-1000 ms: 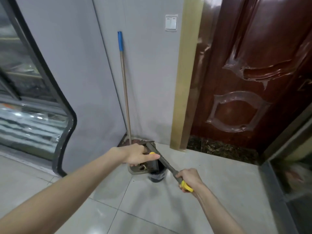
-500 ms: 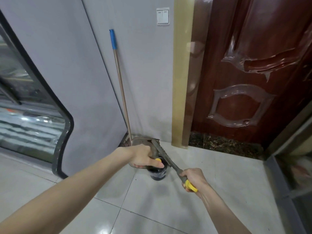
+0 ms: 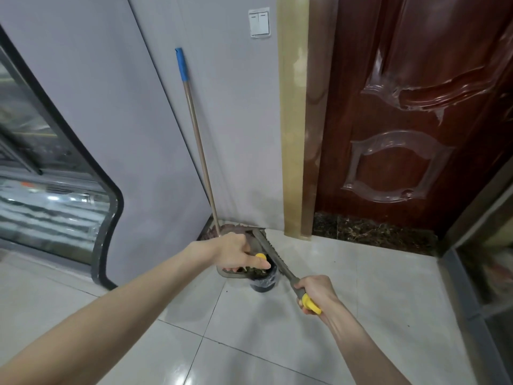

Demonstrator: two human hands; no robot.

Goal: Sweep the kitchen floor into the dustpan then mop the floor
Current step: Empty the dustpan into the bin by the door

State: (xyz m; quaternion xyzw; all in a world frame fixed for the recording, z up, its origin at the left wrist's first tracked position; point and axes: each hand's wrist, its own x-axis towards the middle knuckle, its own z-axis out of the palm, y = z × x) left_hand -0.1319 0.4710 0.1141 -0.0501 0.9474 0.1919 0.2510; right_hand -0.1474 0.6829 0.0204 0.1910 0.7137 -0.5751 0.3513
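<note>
Change: dustpan [image 3: 236, 269] now tipping lower over the bin vs 1 s ago; yellow handle tip showing by the left thumb, debris sitting at the pan's low edge; camera view drifting a bit to the right.
Left hand [image 3: 238, 252]: closing round the dustpan's handle, thumb pointing right, yellow cap [image 3: 261, 256] peeking just above it; holding the pan tilted over the bin.
Right hand [image 3: 312, 291]: fist wrapping the lower end of the broom handle [image 3: 277, 258], yellow end cap [image 3: 312, 305] sticking out below the fingers.
Broom: grey shaft running up-left from the right hand to its head [image 3: 256, 233], which is sitting above the pan near the wall corner.
Debris [image 3: 254, 270]: greenish-brown bits lying at the pan's lower lip, right over the bin mouth.
Bin [image 3: 263, 283]: small, dark, w/ black liner, standing on the floor under the pan; partly hidden.
Mop [image 3: 194, 129]: leaning in the wall corner, tan pole w/ blue grip on top, reddish head on the floor behind the pan.
Floor [image 3: 347, 287]: pale glossy tiles, a few dark specks.
Wall: grey, double light switch [image 3: 259, 23] up high; no text readable on it.
Door [image 3: 410, 112]: dark red-brown, carved panels under clear film; gold frame strip [image 3: 291, 120] at its left.
Writing/brands: none legible anywhere.
</note>
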